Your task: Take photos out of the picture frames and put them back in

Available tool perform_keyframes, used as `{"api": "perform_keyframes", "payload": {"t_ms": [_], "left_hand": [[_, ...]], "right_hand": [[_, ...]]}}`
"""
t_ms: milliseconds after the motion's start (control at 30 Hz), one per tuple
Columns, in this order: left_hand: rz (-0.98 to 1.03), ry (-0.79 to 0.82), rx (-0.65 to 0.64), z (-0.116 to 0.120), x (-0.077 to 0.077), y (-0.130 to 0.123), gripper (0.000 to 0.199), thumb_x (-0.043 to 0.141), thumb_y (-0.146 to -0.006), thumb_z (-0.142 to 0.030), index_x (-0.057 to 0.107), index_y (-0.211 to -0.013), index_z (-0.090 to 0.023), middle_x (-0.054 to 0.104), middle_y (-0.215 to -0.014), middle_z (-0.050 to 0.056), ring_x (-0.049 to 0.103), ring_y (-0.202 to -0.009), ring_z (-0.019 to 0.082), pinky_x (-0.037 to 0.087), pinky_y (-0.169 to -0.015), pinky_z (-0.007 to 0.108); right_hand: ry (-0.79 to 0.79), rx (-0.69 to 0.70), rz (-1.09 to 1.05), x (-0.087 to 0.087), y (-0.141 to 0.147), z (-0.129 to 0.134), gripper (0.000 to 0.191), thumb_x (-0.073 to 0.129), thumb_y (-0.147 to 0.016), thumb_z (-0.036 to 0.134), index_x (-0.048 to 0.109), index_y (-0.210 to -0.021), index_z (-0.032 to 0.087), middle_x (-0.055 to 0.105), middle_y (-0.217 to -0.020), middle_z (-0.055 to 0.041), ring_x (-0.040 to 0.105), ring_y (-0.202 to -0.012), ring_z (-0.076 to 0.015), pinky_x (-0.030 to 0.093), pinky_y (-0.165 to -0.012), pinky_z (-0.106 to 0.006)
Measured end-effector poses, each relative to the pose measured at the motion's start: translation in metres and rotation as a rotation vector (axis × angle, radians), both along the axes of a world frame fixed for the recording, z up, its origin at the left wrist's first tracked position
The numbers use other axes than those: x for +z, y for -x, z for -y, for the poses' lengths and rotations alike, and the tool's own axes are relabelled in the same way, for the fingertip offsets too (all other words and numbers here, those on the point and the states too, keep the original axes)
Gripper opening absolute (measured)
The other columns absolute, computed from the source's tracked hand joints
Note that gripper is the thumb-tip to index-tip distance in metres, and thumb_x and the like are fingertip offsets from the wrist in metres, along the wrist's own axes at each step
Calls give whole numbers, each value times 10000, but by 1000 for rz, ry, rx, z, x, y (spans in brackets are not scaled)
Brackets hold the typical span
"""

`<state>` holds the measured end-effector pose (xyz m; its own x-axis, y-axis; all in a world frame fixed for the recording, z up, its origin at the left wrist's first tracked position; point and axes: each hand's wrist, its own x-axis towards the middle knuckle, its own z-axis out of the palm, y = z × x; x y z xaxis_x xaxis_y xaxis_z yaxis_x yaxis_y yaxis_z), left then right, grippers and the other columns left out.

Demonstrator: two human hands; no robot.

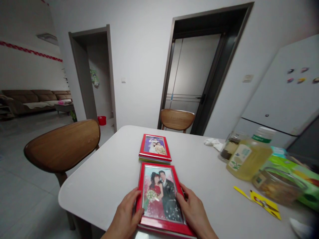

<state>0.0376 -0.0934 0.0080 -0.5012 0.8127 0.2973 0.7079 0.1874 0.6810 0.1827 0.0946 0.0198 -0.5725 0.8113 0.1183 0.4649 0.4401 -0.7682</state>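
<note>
A red picture frame (161,223) with a photo of a couple, one in a red dress and one in a dark suit, lies face up at the near edge of the table. My left hand (127,210) grips its left side, with the thumb on the front border. On the opposite side my right hand (193,207) holds the frame, thumb resting over the photo. Just beyond it lies a second red picture frame (156,147) showing a wedding photo, on top of something with a yellow-green edge. Neither hand touches that one.
On the right of the white table (99,186) stand a bottle of yellow liquid (251,157), a glass jar (230,147) and a clear bowl (277,186). A yellow packet (265,204) and crumpled tissue (213,142) lie nearby. Wooden chairs (66,146) stand left and behind.
</note>
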Motion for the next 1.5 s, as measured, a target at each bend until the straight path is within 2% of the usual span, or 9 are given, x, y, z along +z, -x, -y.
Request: {"api": "perform_keyframes", "payload": {"t_ms": [233,467,633,767,900,1033,1167,1333,1500], "left_hand": [[-222,132,-131,2,-1,-4,903,572,-579,-613,228,-1288,-173,289,-1320,191,285,-1192,341,218,-938,563],[-243,47,-149,3,-11,1,926,624,-559,-558,191,-1293,-195,246,-1345,175,312,-1184,319,310,-939,459],[-267,-3,-263,-1,-20,-10,884,615,-569,-573,210,-1283,-244,259,-1348,140,324,-1181,302,346,-931,396],[-229,68,-358,-35,-19,-46,800,591,-594,-576,311,-1246,-207,289,-1328,167,370,-1142,335,363,-904,432],[-127,204,-409,-93,1,-85,892,675,-507,-510,340,-1239,-127,255,-1333,195,306,-1161,383,283,-940,482],[-72,256,-386,-141,21,-99,866,709,-490,-432,365,-1225,-129,253,-1336,157,348,-1121,350,279,-946,428],[-55,277,-382,-163,25,-94,867,716,-479,-416,369,-1222,-135,247,-1338,136,369,-1090,338,281,-939,411],[-24,239,-398,-160,18,-91,894,729,-464,-409,350,-1234,-162,235,-1351,120,355,-1116,326,275,-950,401],[-5,194,-384,-130,8,-64,858,694,-550,-376,302,-1262,-102,240,-1348,172,254,-1211,303,199,-1000,412]], "right_hand": [[-252,10,102,-14,-6,7,466,384,-734,360,518,-1083,81,550,-1098,-130,487,-1012,-218,350,-904,-345],[-292,38,141,-14,-10,12,448,379,-737,337,533,-1084,101,522,-1143,-130,466,-1055,-211,348,-920,-357],[-266,54,142,-19,-43,9,436,369,-718,327,555,-1068,145,491,-1188,-114,457,-1078,-206,362,-912,-364],[-215,-31,138,-26,-88,-25,451,385,-694,379,563,-1056,175,515,-1171,-80,470,-1070,-201,354,-922,-348],[-232,-131,201,-21,-120,-75,444,396,-648,363,587,-1010,191,576,-1093,-55,515,-1014,-202,374,-896,-310],[-301,-190,273,-12,-123,-116,432,371,-642,315,605,-970,160,596,-1058,-67,524,-998,-211,381,-873,-312],[-309,-222,284,-9,-116,-133,440,351,-648,271,602,-984,134,606,-1039,-80,535,-981,-214,390,-848,-318],[-285,-233,296,-14,-116,-133,437,365,-654,312,600,-992,165,625,-1002,-59,556,-938,-217,420,-795,-319],[-339,-230,355,-13,-118,-132,432,365,-660,335,607,-968,152,598,-1048,-87,526,-979,-238,395,-834,-339]]}}
